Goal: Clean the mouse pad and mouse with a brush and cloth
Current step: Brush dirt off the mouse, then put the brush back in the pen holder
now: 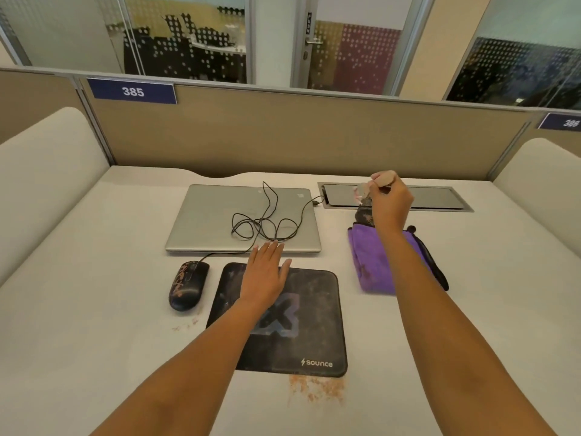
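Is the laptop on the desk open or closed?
Closed. The laptop lies flat with its lid down, no screen or keys show, and the mouse cable lies looped on top of it.

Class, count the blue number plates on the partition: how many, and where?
2. One plate, marked 385, is at the partition's upper left; the other is at the far right edge. Others may be out of view.

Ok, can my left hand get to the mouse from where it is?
Probably yes: the left hand lies flat on the mouse pad, holding nothing, and the mouse sits just left of the pad with nothing between.
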The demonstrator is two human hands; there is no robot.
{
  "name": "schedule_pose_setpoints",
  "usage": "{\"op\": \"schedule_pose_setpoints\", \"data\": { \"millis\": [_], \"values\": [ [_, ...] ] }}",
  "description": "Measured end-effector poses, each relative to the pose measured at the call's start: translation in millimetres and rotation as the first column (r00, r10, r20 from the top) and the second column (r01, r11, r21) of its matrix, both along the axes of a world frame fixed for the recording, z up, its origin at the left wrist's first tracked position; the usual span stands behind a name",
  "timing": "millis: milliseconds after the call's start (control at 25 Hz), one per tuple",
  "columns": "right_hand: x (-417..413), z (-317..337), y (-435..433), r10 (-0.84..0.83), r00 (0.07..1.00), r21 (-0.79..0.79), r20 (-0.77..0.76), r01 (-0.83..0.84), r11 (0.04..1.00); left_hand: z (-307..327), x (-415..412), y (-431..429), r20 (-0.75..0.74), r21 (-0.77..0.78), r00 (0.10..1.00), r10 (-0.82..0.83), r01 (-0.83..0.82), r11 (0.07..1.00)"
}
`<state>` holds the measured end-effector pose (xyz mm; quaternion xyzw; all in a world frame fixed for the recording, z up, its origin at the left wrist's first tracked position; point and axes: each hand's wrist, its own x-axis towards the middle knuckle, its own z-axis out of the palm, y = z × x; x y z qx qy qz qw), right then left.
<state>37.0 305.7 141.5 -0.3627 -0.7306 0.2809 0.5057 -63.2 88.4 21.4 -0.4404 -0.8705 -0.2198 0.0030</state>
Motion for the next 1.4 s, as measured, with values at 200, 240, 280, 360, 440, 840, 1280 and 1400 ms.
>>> {"op": "schedule_pose_setpoints", "data": {
  "millis": [200,240,280,360,440,840,1280,1400],
  "values": [
    [7.2,6.3,51.9,-0.044,0.999,-0.001,0.023,0.044,0.999,-5.1,7.3,37.8,-0.024,-0.053,1.0,0.006,-0.007,0.999],
    [7.3,5.6,61.0,-0.061,0.997,-0.005,0.038,0.061,0.998,-6.6,8.0,44.2,-0.024,-0.06,1.0,0.008,-0.009,0.998],
    [7.0,3.6,69.0,-0.074,0.996,-0.01,0.057,0.075,0.997,-8.2,8.5,49.6,-0.027,-0.064,1.0,0.009,-0.011,0.998],
    [5.0,-3.1,83.2,-0.088,0.991,-0.025,0.099,0.091,0.996,-11.2,8.4,58.5,-0.024,-0.075,1.0,0.01,-0.012,0.997],
    [2.4,-11.1,95.9,-0.097,0.986,-0.044,0.139,0.104,0.994,-15.0,6.9,66.3,-0.02,-0.094,1.0,0.011,-0.013,0.996],
    [-17.2,-41.8,124.0,-0.112,0.96,-0.104,0.255,0.142,0.984,-28.1,0.5,88.6,-0.019,-0.061,1.0,0.011,-0.012,0.998],
    [-21.9,-51.9,141.1,-0.145,0.954,-0.12,0.264,0.181,0.976,-38.3,1.2,91.8,-0.014,-0.055,1.0,0.009,-0.01,0.998],
    [-13.3,-50.6,140.1,-0.153,0.973,-0.076,0.171,0.168,0.983,-36.7,2.3,94.1,-0.006,-0.034,1.0,0.017,-0.017,0.999]
  ]
}}
